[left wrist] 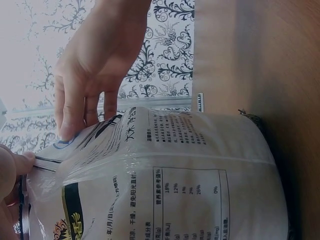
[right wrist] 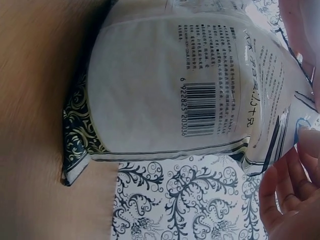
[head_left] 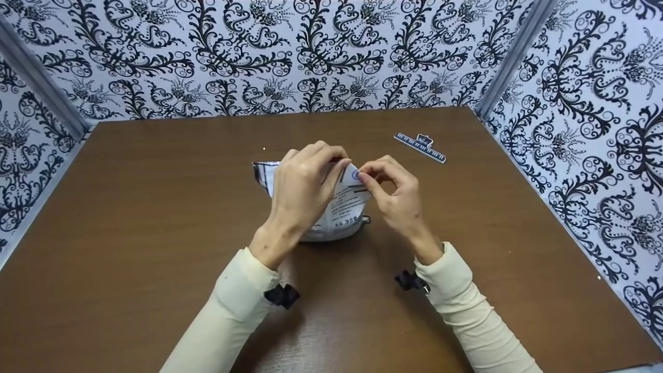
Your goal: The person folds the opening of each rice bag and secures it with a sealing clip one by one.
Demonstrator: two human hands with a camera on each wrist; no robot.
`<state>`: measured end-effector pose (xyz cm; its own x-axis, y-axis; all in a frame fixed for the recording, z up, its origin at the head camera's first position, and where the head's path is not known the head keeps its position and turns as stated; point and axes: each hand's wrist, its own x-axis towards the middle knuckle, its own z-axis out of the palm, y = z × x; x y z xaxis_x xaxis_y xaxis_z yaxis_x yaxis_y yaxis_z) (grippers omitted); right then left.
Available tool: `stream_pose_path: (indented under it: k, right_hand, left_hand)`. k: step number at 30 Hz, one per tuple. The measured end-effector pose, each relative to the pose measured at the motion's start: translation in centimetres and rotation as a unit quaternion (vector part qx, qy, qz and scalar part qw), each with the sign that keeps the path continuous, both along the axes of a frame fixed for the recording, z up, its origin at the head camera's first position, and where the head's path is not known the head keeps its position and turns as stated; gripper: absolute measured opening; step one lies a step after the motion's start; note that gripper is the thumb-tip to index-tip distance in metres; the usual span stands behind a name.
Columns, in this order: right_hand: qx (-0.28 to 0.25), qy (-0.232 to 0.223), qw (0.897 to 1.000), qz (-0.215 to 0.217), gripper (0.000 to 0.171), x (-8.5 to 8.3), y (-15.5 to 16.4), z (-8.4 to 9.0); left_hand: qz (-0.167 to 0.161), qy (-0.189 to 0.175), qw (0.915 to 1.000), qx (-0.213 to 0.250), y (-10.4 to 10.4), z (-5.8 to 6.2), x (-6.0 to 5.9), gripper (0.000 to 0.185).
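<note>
A white plastic bag of rice [head_left: 344, 210], printed with dark text, stands on the brown table between both hands. Its printed side and a barcode [right wrist: 200, 109] face the right wrist camera. My left hand [head_left: 305, 178] pinches the bag's top edge, its back covering part of the bag in the head view. At the top right corner, my right hand [head_left: 396, 194] holds the edge between thumb and fingers. The left wrist view also shows that right hand [left wrist: 95, 70] on the upper edge. The bag's far side is hidden.
A long bag clip [head_left: 420, 146] with a dark and white pattern lies on the table [head_left: 155, 207] behind and to the right of the bag. Patterned panels [head_left: 233, 57] enclose the table at the back and sides.
</note>
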<state>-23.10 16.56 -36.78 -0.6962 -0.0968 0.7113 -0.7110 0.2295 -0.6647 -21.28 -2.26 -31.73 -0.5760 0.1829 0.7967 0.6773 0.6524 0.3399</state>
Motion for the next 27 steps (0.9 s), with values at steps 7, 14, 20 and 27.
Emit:
stream_pose_path:
  k: [7,14,20,27]
  right_hand:
    - [0.0,-0.008,1.0,-0.005,0.004,-0.1,0.4,-0.3]
    - [0.008,-0.015,1.0,-0.011,0.005,0.2,0.9,-0.7]
    - [0.015,-0.02,1.0,-0.011,0.005,0.3,1.4,-1.2]
    - [0.022,-0.036,0.999,-0.016,0.006,0.4,1.7,-1.8]
  left_hand:
    - [0.0,0.003,1.0,-0.001,0.1,0.0,-0.1,0.014]
    - [-0.002,0.007,1.0,-0.003,0.2,-0.2,-0.1,0.014]
    - [-0.003,0.001,1.0,-0.003,0.3,-0.2,-0.1,0.016]
    - [-0.001,0.005,1.0,0.0,0.2,-0.3,-0.1,0.013]
